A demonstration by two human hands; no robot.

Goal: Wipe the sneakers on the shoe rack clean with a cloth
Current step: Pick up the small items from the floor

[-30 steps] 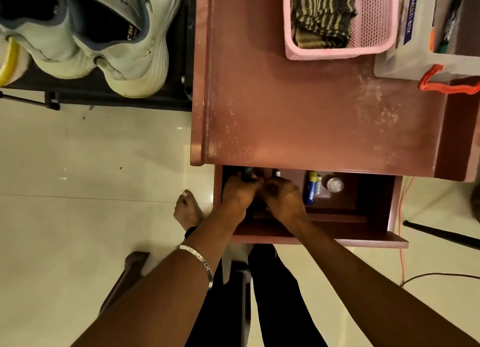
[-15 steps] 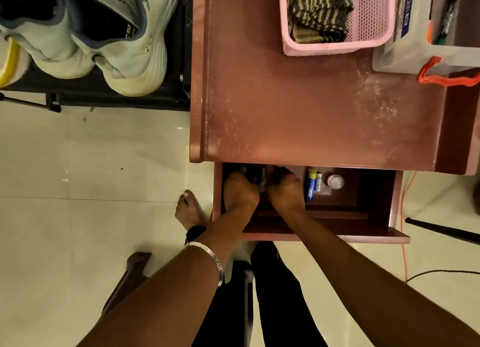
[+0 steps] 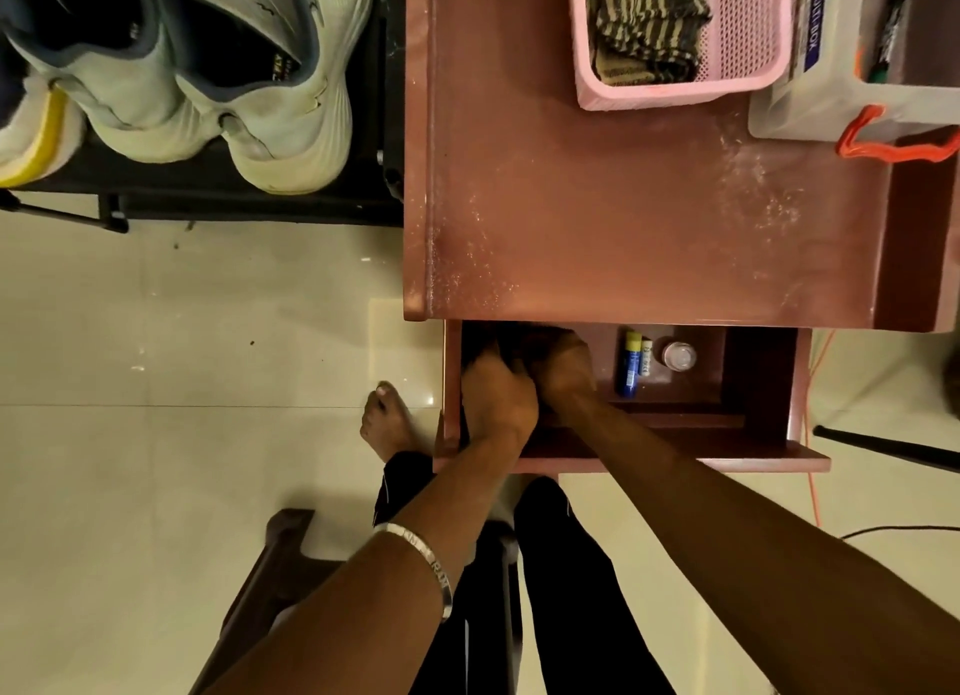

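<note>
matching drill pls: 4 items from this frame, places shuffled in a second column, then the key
Things:
1. white sneakers
2. striped cloth
3. blue tube
4. hands (left hand, right hand)

Places:
A. right part of the open drawer
B. black shoe rack
C. left part of the open drawer
D. pink basket on the cabinet top

Pairs: 1-B, 2-D, 3-A, 4-C
</note>
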